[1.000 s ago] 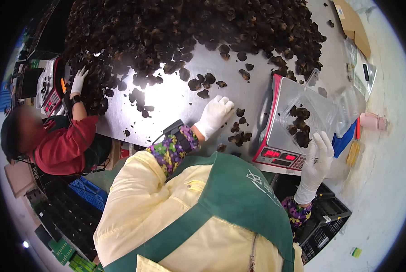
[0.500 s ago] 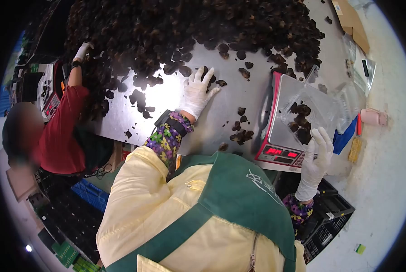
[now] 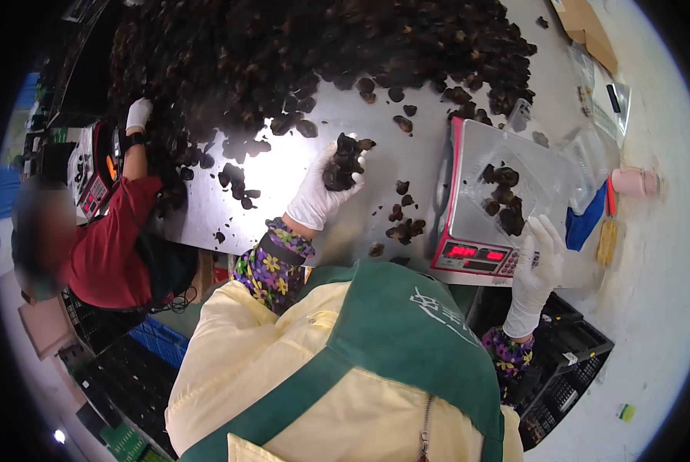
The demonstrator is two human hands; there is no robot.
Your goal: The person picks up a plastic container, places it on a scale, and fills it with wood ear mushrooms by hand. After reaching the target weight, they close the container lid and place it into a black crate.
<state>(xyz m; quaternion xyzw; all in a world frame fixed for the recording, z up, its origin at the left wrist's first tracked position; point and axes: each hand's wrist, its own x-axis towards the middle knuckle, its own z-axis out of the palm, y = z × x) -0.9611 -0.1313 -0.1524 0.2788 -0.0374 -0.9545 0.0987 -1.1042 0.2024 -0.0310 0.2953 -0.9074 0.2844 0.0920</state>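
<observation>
Gloved in white, my left hand (image 3: 318, 189) is wrapped round several dark mushroom-like pieces (image 3: 345, 163) above the metal table. My right hand (image 3: 537, 269), gloved too, is beside the scale's front right corner with its fingers apart and nothing in it. On the scale (image 3: 464, 192), which has a red rim and lit red digits, a clear plastic tray (image 3: 541, 185) holds several dark pieces (image 3: 507, 202). Small loose pieces (image 3: 405, 231) lie between my left hand and the scale.
A large heap of dark pieces (image 3: 283, 46) covers the table's far side. At the left a co-worker in a red sleeve (image 3: 118, 239) reaches to the heap near another scale (image 3: 92, 192). At right are a pink object (image 3: 635, 182), a blue cloth (image 3: 586, 219) and black crates (image 3: 568, 369).
My left hand has closed on dark pieces and lifted them from the table. My right hand stays by the scale. The co-worker's hand has moved slightly down.
</observation>
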